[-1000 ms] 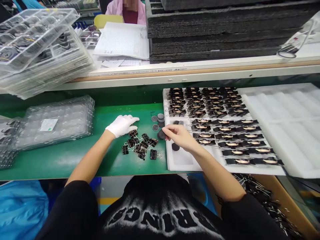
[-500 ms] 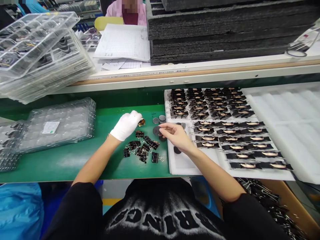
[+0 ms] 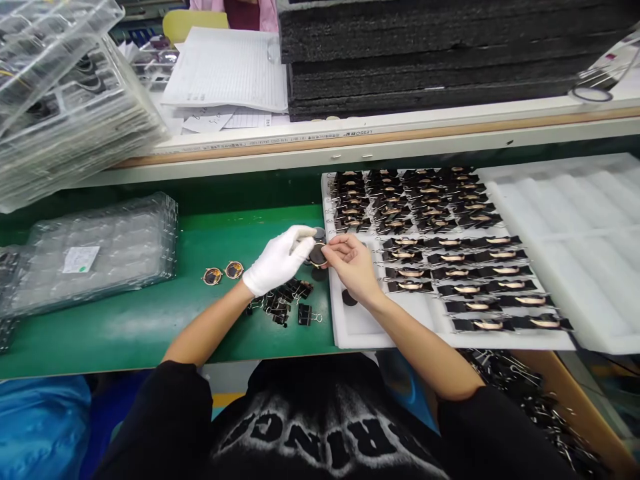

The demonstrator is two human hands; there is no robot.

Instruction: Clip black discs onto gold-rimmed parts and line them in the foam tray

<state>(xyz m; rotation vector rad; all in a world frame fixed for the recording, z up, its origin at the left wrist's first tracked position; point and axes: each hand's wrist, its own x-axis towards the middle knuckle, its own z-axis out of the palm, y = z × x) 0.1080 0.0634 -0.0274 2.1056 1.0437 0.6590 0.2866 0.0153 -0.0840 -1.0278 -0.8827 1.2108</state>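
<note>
Together: gloved left hand (image 3: 278, 261) and bare right hand (image 3: 353, 264) pinch one dark disc (image 3: 317, 254); binder clips (image 3: 285, 303) lie just below the left hand.

Not much readable here; the black shirt (image 3: 320, 433) has big white letters, upside down to the camera, something like "RINGS", partly cut off. The shelf edge strip (image 3: 357, 133) and paper sheets (image 3: 230, 70) carry print too small to read.

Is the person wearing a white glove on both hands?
No, only the left hand wears a white glove; the right hand is bare, and both meet at a dark round disc.
</note>
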